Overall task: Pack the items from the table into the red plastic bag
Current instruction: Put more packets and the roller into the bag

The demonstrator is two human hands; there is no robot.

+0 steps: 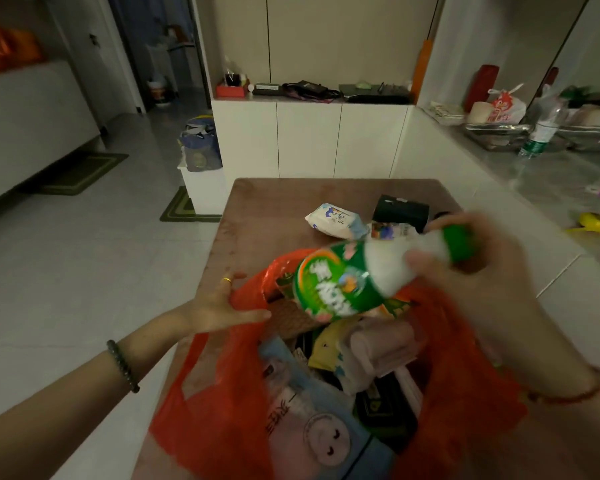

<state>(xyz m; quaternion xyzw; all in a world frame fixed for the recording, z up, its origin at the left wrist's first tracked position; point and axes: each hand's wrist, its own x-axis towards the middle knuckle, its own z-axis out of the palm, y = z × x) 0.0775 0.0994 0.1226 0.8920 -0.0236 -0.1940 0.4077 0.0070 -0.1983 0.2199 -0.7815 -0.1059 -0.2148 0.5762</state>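
The red plastic bag [219, 407] stands open on the brown table [253, 216], holding several packets and cloths. My left hand [222, 306] grips the bag's far left rim and keeps the mouth open. My right hand [478, 271], blurred, holds a green and white bottle [354, 275] by its neck, tilted with its base over the bag's mouth. On the table behind the bag lie a white wipes packet [333, 220], a black pouch [400, 209] and a small printed packet [388, 232].
White cabinets [309, 140] with clutter on top stand behind the table. To the right a grey counter [548, 174] carries a water bottle [541, 136], trays and a bag. White tiled floor lies left, with a green mat [181, 207] and a blue bag [200, 143].
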